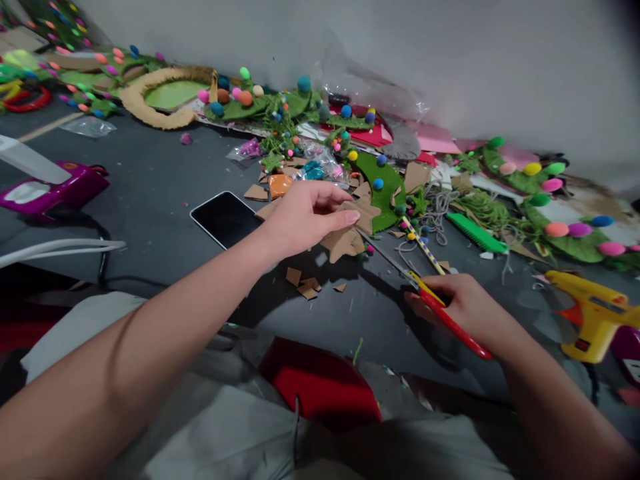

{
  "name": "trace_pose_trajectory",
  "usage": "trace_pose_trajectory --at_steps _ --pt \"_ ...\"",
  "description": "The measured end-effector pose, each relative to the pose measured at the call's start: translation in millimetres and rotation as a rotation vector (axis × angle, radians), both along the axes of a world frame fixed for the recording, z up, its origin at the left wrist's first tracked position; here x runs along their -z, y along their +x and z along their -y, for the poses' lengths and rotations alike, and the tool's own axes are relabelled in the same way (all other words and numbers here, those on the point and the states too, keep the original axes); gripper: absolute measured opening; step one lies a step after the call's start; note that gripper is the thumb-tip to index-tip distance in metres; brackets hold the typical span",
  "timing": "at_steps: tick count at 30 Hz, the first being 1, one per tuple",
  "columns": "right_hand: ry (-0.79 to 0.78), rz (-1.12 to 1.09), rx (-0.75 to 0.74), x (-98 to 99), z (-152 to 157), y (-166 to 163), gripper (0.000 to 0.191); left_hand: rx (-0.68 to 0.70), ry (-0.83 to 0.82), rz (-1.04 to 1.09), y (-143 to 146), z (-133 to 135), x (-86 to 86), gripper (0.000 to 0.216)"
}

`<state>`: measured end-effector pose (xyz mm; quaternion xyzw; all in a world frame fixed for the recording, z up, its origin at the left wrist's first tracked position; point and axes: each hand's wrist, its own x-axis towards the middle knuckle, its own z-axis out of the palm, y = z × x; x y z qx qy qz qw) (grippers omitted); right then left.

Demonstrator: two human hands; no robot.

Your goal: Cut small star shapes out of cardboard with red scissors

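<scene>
Between the thumb and fingers of my left hand [307, 217] is a brown cardboard star [367, 215]. Another cardboard piece with pointed edges [345, 245] shows just below it; whether my hand holds that one too I cannot tell. My right hand [463, 310] is wrapped round the red and yellow handles of a pair of scissors [440, 308]. Their blades point up and left, with the tips close to the cardboard. Small cardboard scraps [305, 285] lie on the dark table under my hands. A phone [225, 217] with a black screen lies left of my left hand, partly behind the forearm.
A yellow glue gun [593, 310] stands at the right. Along the wall lie green felt pieces with coloured pompoms [245, 100], a tan ring [160, 120] and grey yarn [437, 207]. A green comb [477, 233] and a dotted pencil [424, 247] are nearer. A purple device [65, 190] sits left.
</scene>
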<state>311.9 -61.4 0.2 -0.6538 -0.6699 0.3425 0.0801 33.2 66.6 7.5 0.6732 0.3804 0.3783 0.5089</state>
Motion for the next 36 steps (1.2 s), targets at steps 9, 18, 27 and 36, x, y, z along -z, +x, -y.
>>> trace_pose_trajectory --at_steps 9,18,27,36 --pt "0.002 0.007 -0.013 1.6 -1.2 1.4 0.047 -0.039 0.021 -0.014 2.4 3.9 -2.2 0.022" --pt "0.032 0.007 -0.019 3.2 0.2 0.7 0.049 -0.045 0.037 -0.009 0.9 4.4 0.9 0.021" --pt "0.003 -0.017 -0.028 1.0 2.4 5.9 0.048 -0.141 -0.001 0.045 -9.3 -2.1 -10.9 0.011" --pt "0.003 -0.046 0.030 1.5 5.6 7.4 0.059 -0.048 -0.040 0.129 -14.8 -1.3 -11.8 0.033"
